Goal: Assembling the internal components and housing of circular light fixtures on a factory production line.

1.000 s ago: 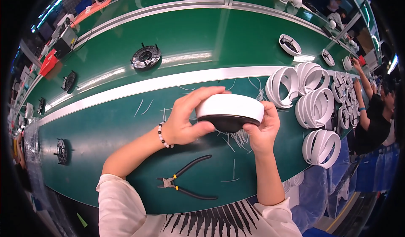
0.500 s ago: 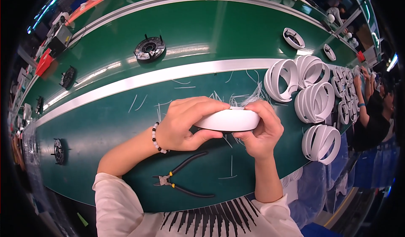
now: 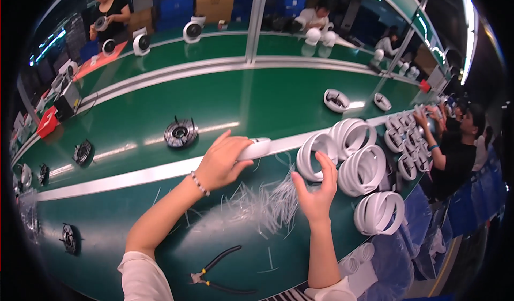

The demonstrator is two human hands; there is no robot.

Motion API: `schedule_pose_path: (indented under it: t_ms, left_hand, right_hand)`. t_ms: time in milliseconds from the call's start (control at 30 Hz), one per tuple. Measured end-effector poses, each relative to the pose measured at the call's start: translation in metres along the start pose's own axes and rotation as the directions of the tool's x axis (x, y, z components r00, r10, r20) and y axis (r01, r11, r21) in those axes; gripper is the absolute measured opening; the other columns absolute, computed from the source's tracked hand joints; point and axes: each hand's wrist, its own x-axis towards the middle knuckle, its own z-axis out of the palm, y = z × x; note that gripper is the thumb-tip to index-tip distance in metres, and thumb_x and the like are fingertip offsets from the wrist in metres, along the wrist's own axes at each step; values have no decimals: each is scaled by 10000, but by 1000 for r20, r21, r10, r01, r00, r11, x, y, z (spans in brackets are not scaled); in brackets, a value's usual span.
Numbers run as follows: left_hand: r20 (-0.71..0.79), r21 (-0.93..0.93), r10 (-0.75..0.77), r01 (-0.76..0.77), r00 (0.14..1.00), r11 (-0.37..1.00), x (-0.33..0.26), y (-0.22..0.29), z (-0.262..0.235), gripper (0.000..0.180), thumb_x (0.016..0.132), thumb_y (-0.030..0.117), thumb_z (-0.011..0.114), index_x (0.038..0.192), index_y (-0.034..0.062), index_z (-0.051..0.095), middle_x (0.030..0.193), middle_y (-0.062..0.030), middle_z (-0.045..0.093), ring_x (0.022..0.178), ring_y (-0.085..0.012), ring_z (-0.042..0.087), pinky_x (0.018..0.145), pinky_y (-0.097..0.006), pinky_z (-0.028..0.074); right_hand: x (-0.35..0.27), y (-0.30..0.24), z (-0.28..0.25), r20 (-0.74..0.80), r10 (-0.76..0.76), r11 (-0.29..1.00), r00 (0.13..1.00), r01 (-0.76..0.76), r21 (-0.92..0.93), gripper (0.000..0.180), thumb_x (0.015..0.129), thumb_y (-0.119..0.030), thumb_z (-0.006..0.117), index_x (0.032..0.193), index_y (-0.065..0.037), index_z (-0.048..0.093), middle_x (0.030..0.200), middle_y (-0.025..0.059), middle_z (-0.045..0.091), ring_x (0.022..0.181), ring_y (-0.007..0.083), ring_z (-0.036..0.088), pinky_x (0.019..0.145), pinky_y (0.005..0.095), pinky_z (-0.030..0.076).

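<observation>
My left hand (image 3: 222, 163) grips a white rounded housing (image 3: 255, 150) over the metal rail at the workbench's far edge. Much of that housing is hidden behind the fingers. To the right, my right hand (image 3: 317, 191) is raised with thumb and fingers apart, holding nothing. Just beyond its fingertips stands a stack of white rings (image 3: 309, 153); whether they touch I cannot tell. Between my forearms lies a heap of thin clear plastic strips (image 3: 267, 210). Nearer me, side cutters (image 3: 198, 277) with black handles rest on the green bench.
More white ring stacks (image 3: 362, 170) stand at the right, beside several white housings with black insides (image 3: 407, 167). Past the metal rail (image 3: 134, 172), a green belt carries a black round part (image 3: 180, 133) and a white shell (image 3: 336, 101). A co-worker (image 3: 455, 151) works at the far right.
My right hand has let go of the white housing and moved toward the rings. The left hand has carried the housing forward to the rail. The view has tilted up, showing more people beyond.
</observation>
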Motion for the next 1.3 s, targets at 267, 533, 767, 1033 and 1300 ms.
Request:
schedule_pose_path:
  t_ms: [267, 533, 767, 1033, 1300]
  left_hand:
    - [85, 354, -18, -13, 996, 935, 15, -113, 79, 319, 674, 129, 622, 966, 47, 522, 943, -115, 554, 950, -258, 522, 921, -501, 294]
    - [-55, 382, -134, 145, 989, 913, 28, -119, 53, 570, 707, 385, 571, 1164, 86, 405, 1213, -121, 407, 1219, -310, 277, 940, -627, 128]
    - [76, 490, -907, 777, 414, 395, -17, -162, -24, 623, 707, 284, 628, 1201, 50, 330, 1133, -206, 470, 1049, -351, 468, 832, -478, 406]
    - [-72, 61, -832, 835, 550, 546, -23, -179, 8, 576, 582, 131, 641, 1119, 50, 450, 999, -215, 552, 911, -350, 553, 810, -389, 450]
    - [207, -759, -851, 629, 482, 171, -39, -93, -55, 323, 758, -50, 501, 1068, -5, 421, 975, -111, 534, 847, -191, 573, 688, -332, 527]
  right_hand:
    - [-5, 66, 25, 114, -55, 975, 992, 78, -207, 233, 613, -176, 695, 741, -6, 598, 788, 121, 601, 767, 289, 547, 705, 376, 415]
    - [-2, 82, 11, 127, -89, 962, 988, 118, -245, 112, 680, -16, 573, 774, 42, 555, 792, 153, 565, 754, 314, 510, 677, 387, 394]
    - [1, -9, -14, 145, -127, 990, 981, 116, 79, 169, 658, 67, 532, 821, 20, 537, 776, 135, 554, 691, 284, 522, 610, 319, 411]
    - [-43, -106, -28, 526, -680, 733, 511, 490, 472, 144, 625, -38, 591, 765, -39, 556, 799, 88, 585, 740, 203, 562, 722, 337, 431]
    - [-79, -83, -37, 775, -612, 701, 155, 559, 442, 72, 634, -115, 585, 691, -74, 575, 861, 10, 581, 1032, 199, 489, 937, 561, 266]
